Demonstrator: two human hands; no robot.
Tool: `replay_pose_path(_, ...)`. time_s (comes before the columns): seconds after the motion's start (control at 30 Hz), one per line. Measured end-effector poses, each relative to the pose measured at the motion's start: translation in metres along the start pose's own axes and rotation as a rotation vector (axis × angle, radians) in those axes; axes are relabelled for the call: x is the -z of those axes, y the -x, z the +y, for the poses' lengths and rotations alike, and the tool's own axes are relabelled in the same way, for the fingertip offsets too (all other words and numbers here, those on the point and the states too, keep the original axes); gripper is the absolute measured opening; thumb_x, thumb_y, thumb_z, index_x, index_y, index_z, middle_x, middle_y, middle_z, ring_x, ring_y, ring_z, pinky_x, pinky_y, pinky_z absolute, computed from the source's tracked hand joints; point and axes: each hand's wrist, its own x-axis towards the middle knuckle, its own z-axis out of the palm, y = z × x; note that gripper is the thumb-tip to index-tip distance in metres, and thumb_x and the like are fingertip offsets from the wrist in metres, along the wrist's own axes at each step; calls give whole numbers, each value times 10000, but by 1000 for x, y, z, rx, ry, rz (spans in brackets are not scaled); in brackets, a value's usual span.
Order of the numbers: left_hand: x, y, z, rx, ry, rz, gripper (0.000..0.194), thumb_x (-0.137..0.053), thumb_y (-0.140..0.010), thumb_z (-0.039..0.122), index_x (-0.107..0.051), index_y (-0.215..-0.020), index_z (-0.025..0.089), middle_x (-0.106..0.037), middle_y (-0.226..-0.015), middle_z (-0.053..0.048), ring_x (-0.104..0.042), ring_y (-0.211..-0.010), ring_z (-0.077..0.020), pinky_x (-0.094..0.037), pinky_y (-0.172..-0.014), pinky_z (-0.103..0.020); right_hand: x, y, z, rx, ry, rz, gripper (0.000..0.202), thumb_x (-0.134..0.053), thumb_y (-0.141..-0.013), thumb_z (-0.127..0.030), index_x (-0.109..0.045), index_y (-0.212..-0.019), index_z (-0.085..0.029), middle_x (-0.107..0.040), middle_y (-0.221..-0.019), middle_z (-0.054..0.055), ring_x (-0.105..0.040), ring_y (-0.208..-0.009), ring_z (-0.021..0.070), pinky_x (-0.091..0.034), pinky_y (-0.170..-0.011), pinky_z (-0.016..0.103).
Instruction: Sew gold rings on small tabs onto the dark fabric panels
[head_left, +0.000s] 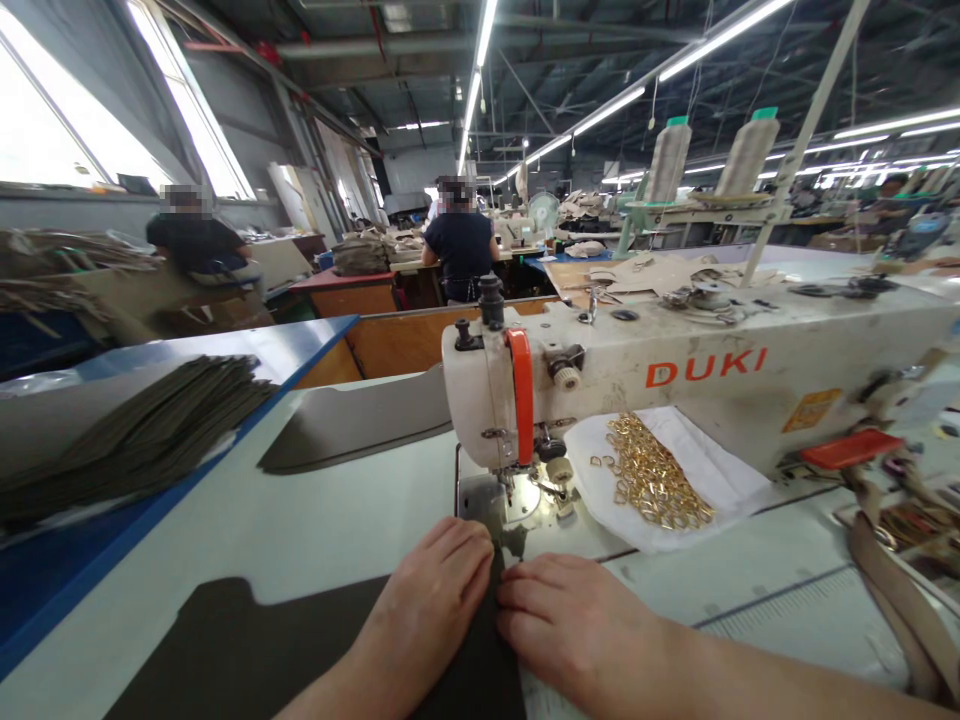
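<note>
A dark olive fabric panel [277, 645] lies on the pale sewing table, its narrow end running up to the needle area of the white sewing machine [720, 330]. My left hand [439, 595] is closed on the panel just in front of the presser foot [512, 490], fingers bent and pressed together. Close beside it, my right hand [566, 615] grips the panel's right edge with its fingers curled. The fingertips of both hands are partly hidden. A small dark scrap of material [514, 540] shows just beyond the fingers, by the metal needle plate.
Gold metal rings [652, 475] lie on a white cloth [720, 480] against the machine. Another dark panel [360, 425] rests behind, left of the machine head. Stacked dark pieces [150, 430] fill the blue-edged side table [300, 365]. Two people sit further back.
</note>
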Motion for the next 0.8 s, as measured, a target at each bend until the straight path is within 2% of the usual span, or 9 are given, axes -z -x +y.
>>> replay_pose_path(0.27, 0, 2, 0, 65, 47, -43, 206, -407, -908, 94, -569, -815, 181, -622, -754, -24, -582, -708, -169, -531, -685, -300, 2, -6, 1, -76, 143, 51, 212, -492, -914, -176, -591, -1083, -96, -623, -1117, 106, -530, -1060, 215, -370, -1019, 362)
replay_pose_path(0.47, 4, 2, 4, 73, 83, -9, 203, -421, -890, 77, -580, -817, 179, -644, -777, -31, -595, -716, -163, -545, -695, -295, 6, -10, 3, -60, 167, 16, 188, -531, -890, -150, -604, -1053, -92, -650, -1079, 117, -567, -1019, 217, -423, -980, 369)
replay_pose_path(0.8, 5, 5, 4, 92, 113, 8, 196, -435, -887, 74, -599, -855, 178, -668, -814, -38, -627, -760, -161, -560, -732, -303, 1, -6, 2, -49, 219, 35, 225, -536, -877, -163, -603, -1073, -76, -644, -1114, 132, -565, -1013, 235, -426, -962, 371)
